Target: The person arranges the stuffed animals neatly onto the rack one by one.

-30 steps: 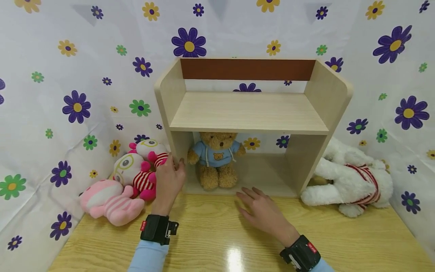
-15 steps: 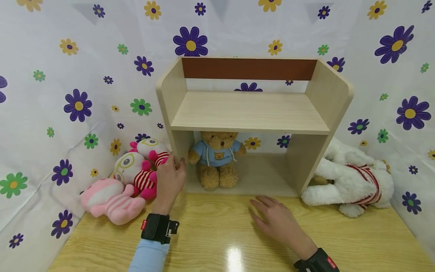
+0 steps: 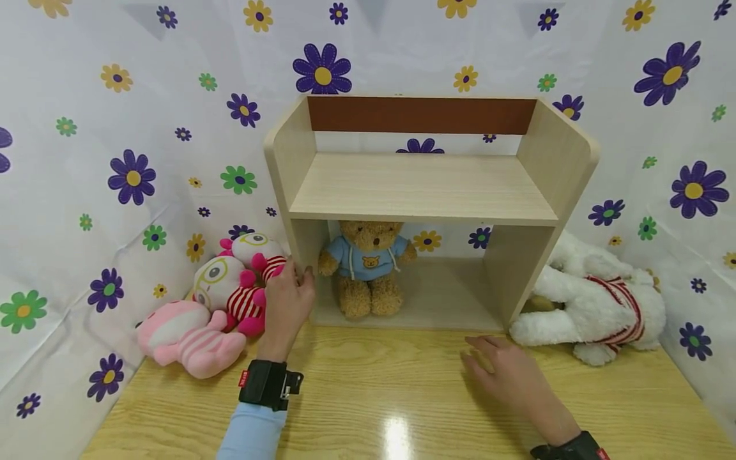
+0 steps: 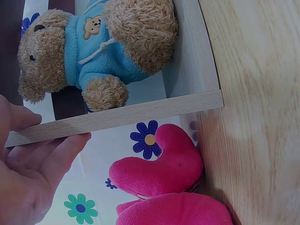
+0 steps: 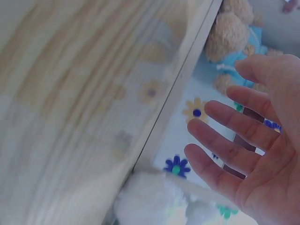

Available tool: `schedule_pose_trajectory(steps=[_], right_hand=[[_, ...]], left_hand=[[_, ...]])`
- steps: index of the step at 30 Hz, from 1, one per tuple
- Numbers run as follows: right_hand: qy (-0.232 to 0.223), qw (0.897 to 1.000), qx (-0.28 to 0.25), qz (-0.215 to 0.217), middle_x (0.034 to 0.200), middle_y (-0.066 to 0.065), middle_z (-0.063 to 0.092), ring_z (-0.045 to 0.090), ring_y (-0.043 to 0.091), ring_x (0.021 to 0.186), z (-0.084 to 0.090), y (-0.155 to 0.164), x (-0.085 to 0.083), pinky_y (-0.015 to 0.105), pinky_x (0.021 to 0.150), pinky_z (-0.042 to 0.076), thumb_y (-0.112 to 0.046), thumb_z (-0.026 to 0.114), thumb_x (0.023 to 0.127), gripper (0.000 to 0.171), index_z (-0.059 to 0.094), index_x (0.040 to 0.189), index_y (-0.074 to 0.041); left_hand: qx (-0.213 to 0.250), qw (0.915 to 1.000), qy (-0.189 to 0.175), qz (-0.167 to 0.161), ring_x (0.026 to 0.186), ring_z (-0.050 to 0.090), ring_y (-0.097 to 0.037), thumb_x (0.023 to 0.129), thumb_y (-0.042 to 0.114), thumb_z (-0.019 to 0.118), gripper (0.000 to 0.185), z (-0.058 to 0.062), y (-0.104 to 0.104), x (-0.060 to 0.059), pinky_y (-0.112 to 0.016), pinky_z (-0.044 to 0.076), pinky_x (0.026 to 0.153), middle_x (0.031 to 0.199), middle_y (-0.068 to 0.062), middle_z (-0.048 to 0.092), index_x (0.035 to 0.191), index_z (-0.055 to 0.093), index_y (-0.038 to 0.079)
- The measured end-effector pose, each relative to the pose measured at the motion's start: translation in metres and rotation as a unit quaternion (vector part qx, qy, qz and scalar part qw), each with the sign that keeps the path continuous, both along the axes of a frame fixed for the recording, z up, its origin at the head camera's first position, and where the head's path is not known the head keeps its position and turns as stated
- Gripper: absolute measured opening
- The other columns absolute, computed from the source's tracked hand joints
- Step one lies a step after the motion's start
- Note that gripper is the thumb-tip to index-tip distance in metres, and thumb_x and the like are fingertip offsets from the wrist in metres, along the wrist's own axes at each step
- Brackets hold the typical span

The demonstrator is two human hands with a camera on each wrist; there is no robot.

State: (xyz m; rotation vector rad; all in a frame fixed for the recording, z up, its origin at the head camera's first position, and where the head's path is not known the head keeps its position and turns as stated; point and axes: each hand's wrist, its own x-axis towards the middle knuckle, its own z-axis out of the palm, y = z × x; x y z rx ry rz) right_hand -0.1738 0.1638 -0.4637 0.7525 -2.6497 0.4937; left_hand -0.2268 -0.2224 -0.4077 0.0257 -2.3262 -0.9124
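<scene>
A light wooden shelf (image 3: 422, 188) stands on the table (image 3: 368, 396). A brown teddy bear (image 3: 368, 268) in a blue hoodie sits in its lower compartment, at the left. My left hand (image 3: 287, 300) grips the front edge of the shelf's left side panel (image 4: 140, 112), thumb inside and fingers outside; the left wrist view shows the teddy bear (image 4: 93, 56) just past that panel. My right hand (image 3: 506, 370) hovers open over the table before the shelf's right side, fingers spread and holding nothing. In the right wrist view the right hand (image 5: 253, 150) is near a white plush (image 5: 154, 197).
A white plush dog (image 3: 592, 300) with red straps lies right of the shelf. Left of it lie a pink plush (image 3: 190, 335) and two red-striped dolls (image 3: 241, 287), close to my left hand. Flowered cloth (image 3: 115, 160) walls in the table on three sides.
My right hand has slid to the right along the table, from in front of the teddy bear toward the shelf's right side and the white dog. The left hand has stayed on the panel.
</scene>
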Motion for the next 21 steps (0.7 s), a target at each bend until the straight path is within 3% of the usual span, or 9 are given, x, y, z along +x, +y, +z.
schedule_pose_trajectory(steps=[6,9,17,21], right_hand=[[-0.016,0.999,-0.02,-0.031,0.108,0.014,0.077,0.075,0.031,0.087,0.005,0.019,-0.001,0.046,0.07,0.059,-0.021,0.078,0.089,0.03,0.075,0.115,-0.007],[0.004,0.999,-0.026,-0.039,0.105,0.014,0.077,0.074,0.03,0.081,0.005,0.029,-0.002,0.043,0.065,0.058,-0.018,0.079,0.087,0.029,0.076,0.114,-0.006],[0.107,0.99,-0.069,-0.053,0.091,0.014,0.077,0.067,0.024,0.058,0.011,0.064,-0.007,0.026,0.047,0.045,-0.006,0.083,0.076,0.03,0.078,0.105,-0.003],[0.151,0.982,-0.087,-0.075,0.088,0.014,0.076,0.067,0.027,0.058,0.016,0.079,-0.008,0.022,0.044,0.04,-0.005,0.082,0.075,0.026,0.079,0.101,-0.002]], left_hand=[[-0.005,1.0,0.002,0.003,0.077,0.072,-0.046,0.097,0.014,0.063,0.025,0.0,-0.001,0.0,-0.056,0.058,0.065,0.087,-0.027,0.074,0.113,0.064,-0.006],[-0.011,0.9999,0.007,0.006,0.076,0.072,-0.046,0.097,0.014,0.063,0.025,0.0,-0.002,-0.001,-0.056,0.057,0.064,0.084,-0.027,0.074,0.111,0.064,-0.006],[-0.008,0.9999,0.006,0.007,0.074,0.071,-0.046,0.097,0.014,0.063,0.025,0.002,-0.001,0.001,-0.056,0.057,0.064,0.083,-0.027,0.073,0.112,0.064,-0.006],[-0.005,1.0,0.0,0.007,0.075,0.072,-0.045,0.097,0.014,0.063,0.026,0.002,0.001,0.002,-0.055,0.058,0.065,0.085,-0.027,0.073,0.114,0.064,-0.006]])
